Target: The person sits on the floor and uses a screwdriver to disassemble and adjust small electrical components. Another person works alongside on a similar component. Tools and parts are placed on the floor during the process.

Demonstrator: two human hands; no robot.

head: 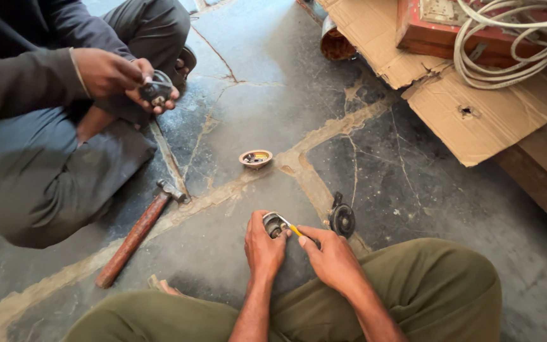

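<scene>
Left hand [262,244] pinching a small round metal part [274,225] just above the stone floor [375,164], right hand [332,256] gripping a yellow-handled screwdriver [291,228] poked into it, so looks like mid-unscrewing, and next probably needs steady turning without slipping.

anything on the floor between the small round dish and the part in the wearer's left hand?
Nothing: in the head view, only bare cracked stone floor lies between the round dish and the small metal part held in the left hand.

The left hand [264,248] grips a small round metal fitting [275,224]; the right hand [332,256] works a yellow-handled screwdriver [294,230] into it. Just beside the fitting lies a black disc [342,219].
</scene>
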